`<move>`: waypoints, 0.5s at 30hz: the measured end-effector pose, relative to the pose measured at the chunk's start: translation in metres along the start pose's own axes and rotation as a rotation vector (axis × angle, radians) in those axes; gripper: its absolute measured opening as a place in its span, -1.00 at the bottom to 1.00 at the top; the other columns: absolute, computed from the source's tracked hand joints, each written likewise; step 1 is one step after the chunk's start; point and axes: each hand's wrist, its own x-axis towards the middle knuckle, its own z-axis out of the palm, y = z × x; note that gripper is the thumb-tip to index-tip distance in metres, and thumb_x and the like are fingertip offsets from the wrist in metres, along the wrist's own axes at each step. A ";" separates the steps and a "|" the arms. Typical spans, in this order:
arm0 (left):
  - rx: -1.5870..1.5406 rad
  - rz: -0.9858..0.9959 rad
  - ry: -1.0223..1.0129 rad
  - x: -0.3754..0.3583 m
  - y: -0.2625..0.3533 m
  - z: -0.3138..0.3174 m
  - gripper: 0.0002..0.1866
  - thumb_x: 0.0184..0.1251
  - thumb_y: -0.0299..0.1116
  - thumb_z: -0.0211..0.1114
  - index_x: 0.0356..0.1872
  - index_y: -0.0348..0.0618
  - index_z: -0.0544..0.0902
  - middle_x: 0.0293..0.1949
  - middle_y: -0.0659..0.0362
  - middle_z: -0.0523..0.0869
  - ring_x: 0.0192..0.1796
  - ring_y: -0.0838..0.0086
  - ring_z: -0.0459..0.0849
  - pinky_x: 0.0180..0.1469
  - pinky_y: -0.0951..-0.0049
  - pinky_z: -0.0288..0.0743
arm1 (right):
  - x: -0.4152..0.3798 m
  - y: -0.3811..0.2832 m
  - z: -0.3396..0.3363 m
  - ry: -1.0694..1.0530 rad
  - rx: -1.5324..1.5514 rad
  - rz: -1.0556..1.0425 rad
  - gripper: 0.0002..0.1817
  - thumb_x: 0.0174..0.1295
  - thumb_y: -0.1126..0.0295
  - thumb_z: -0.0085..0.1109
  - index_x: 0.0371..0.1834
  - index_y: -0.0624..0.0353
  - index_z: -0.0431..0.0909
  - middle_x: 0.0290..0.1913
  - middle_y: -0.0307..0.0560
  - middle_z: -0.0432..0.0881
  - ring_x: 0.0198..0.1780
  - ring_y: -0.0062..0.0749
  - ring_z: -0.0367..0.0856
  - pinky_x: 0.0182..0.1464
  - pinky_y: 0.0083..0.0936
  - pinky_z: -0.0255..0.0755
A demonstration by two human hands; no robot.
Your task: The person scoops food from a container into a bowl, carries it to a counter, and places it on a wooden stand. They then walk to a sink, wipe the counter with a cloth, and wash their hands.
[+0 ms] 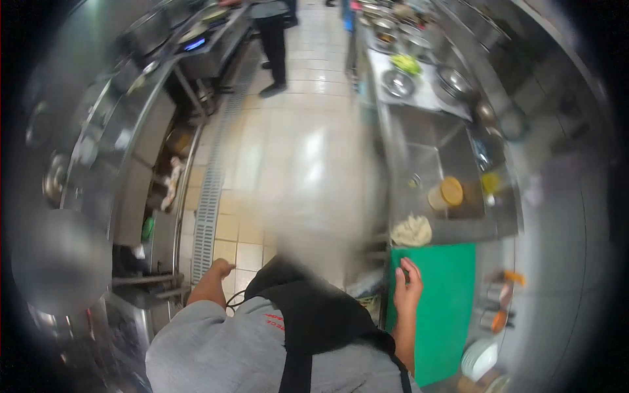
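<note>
My left hand (pixel 223 268) hangs low at the left of my body, over the tiled floor; its fingers look curled, and what they hold, if anything, is hidden. Above the near end of the green board (pixel 452 295) is my right hand (pixel 407 280), its fingers bent and apart with nothing visible between them. A crumpled pale cloth (pixel 412 231) lies just beyond the board, beside the sink (pixel 426 154). In the sink area stands a container with a yellow lid (pixel 451 191). A pale, see-through blur covers the middle of the view.
A person (pixel 272 39) in dark trousers stands far ahead in the aisle. Metal counters run along the left, with a floor drain (pixel 208 216) beside them. On the right are metal bowls (pixel 398 83), green leaves (pixel 406 63), orange-handled tools (pixel 499 321) and white plates (pixel 479 359).
</note>
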 end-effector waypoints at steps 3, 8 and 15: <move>-0.536 -0.423 -0.064 -0.039 -0.036 0.020 -0.46 0.09 0.03 0.29 -0.30 -0.41 0.62 -0.43 -0.09 0.66 -0.56 0.19 0.65 -0.60 0.13 0.49 | 0.018 0.008 0.042 -0.141 -0.005 -0.055 -0.76 0.19 0.46 0.11 -0.09 0.29 0.54 -0.04 0.06 0.55 0.00 -0.31 0.52 0.02 -0.49 0.39; -0.862 -0.286 -0.016 -0.015 -0.060 0.000 -0.46 0.12 0.01 0.24 -0.01 -0.21 0.54 -0.28 0.02 0.64 -0.37 0.23 0.67 -0.46 0.16 0.56 | 0.060 -0.012 0.142 -0.495 0.056 0.005 -0.76 0.19 0.44 0.11 -0.09 0.29 0.54 -0.20 -0.04 0.62 -0.18 -0.41 0.58 -0.09 -0.50 0.43; -0.823 -0.165 0.720 0.048 -0.123 0.008 -0.44 0.08 0.00 0.27 0.01 -0.20 0.54 -0.18 -0.04 0.64 -0.31 0.30 0.67 -0.34 0.35 0.57 | 0.122 -0.076 0.270 -0.902 -0.093 -0.158 -0.73 0.18 0.38 0.14 -0.10 0.28 0.55 -0.31 -0.05 0.65 -0.26 -0.47 0.59 -0.13 -0.53 0.44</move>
